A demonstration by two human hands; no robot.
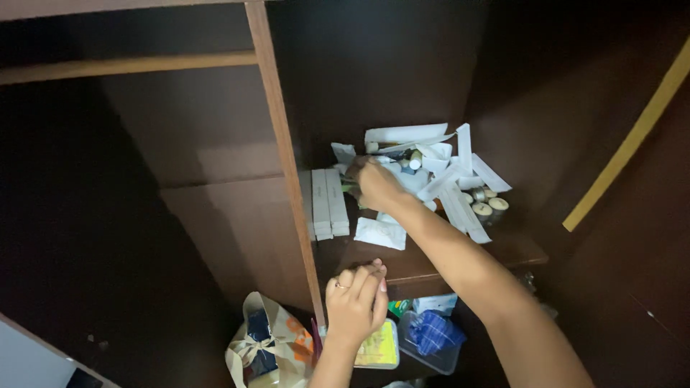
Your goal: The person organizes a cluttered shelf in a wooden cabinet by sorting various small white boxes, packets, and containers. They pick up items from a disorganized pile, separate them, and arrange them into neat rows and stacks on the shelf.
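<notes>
Shelf (460, 259) of dark wood bears white packets (449, 169) under right hand (375, 185).

White boxes (330, 204), dark-brown shelf (431, 262) — blue-checked cloth (433, 333).

Taking the shelf (431, 262) as landmark: three long boxes (325, 203) lie side by side at its left end, against the upright divider (287, 165). Just right of them, near the front edge, lies a flat packet (379, 233). Behind the packet sits a heap of packets (431, 162), reaching to the back wall. The right hand (375, 185) rests in the heap's left side. Small jars (486, 203) stand at the shelf's right. The left hand (356, 302) is at the front edge. Below the shelf, from left: a bag (266, 348), a box (381, 346), a tub (431, 341).
</notes>
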